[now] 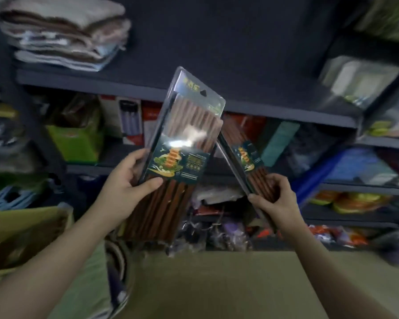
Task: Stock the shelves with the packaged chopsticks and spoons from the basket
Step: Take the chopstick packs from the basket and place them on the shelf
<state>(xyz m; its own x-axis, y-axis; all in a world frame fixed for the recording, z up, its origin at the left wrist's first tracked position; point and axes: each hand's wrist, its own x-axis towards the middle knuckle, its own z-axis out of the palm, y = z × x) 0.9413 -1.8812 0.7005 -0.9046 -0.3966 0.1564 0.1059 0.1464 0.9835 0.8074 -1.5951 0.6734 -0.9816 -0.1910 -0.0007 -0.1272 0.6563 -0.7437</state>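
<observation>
I hold two clear blister packs of brown wooden chopsticks in front of dark shelves. My left hand point(127, 183) grips the nearer chopstick pack point(182, 143) at its left edge, thumb across the front below the green label. That pack tilts up to the right, its hang tab reaching the dark shelf board point(274, 107). My right hand point(274, 194) grips the lower end of a second chopstick pack point(244, 155), seen nearly edge-on and leaning up to the left behind the first. No basket or spoon packs are clearly visible.
Folded towels point(62, 35) lie on the top shelf at left. The shelves below hold a green box point(78, 139), red and white boxes point(129, 118) and mixed bagged goods. Cardboard boxes point(217, 284) sit below my arms. Blue items point(355, 166) fill shelves at right.
</observation>
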